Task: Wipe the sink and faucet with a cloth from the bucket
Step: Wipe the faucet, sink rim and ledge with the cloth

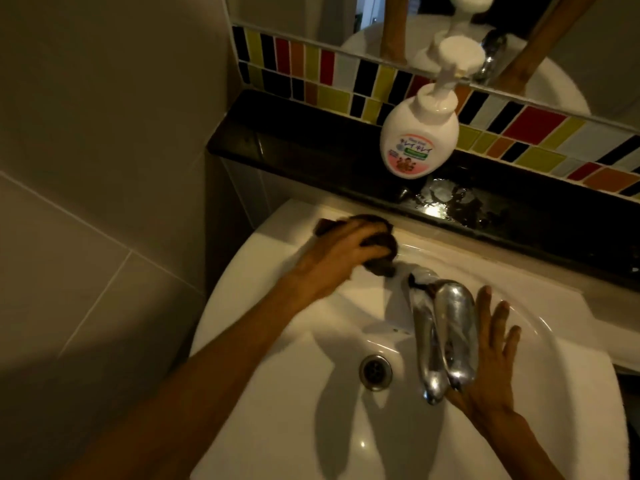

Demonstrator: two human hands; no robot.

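Your sink (311, 427) fills the lower view, white and wall-mounted below a black ledge (311, 150) that carries puddles of water and a soap bottle (419, 133), with coloured tiles (346, 74) and a mirror edge behind. The faucet (446, 334) reaches out over the basin above the drain (375, 371). Your left hand (341, 252) presses a dark cloth (138, 233) onto the back rim of the sink, left of the faucet base, fingers curled over the bunched fabric so it stays put while you rub; the blur there suggests a wiping stroke. Your right hand (488, 362) lies flat, fingers straight and spread, against the right side of the faucet and grips nothing, likely bracing you or steadying the lever. The bucket is out of view. The rim seems to be the step in hand; the faucet looks yet to be wiped.
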